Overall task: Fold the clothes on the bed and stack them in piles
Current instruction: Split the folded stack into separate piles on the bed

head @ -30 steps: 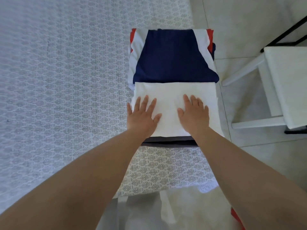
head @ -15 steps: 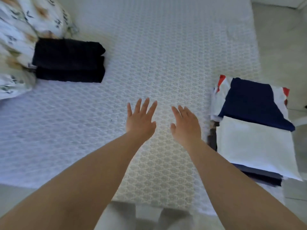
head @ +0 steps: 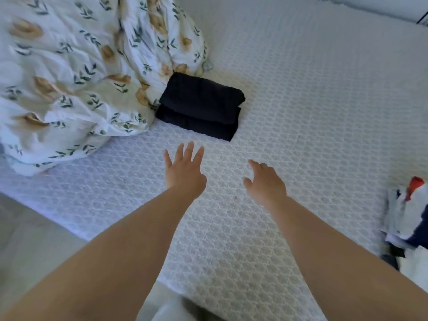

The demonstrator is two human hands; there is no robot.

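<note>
A small pile of folded black clothes (head: 200, 106) lies on the white patterned bed (head: 312, 100), against the floral duvet. My left hand (head: 184, 171) hovers over the sheet just short of that pile, fingers straight and spread, holding nothing. To its right, my right hand (head: 265, 181) is also above the sheet, fingers loosely bent and empty. At the right edge of the view, part of a second stack of folded clothes (head: 410, 218) shows white, navy and red; most of it is cut off.
A crumpled floral duvet (head: 76, 72) fills the upper left of the bed. The bed's near edge runs diagonally from the left, with pale floor (head: 27, 239) below it. Bare sheet stretches to the right of the black pile.
Both hands left the white garment on the right stack and swung left across the bed. The view turned left, so the black pile is now centred and the right stack is at the edge.
</note>
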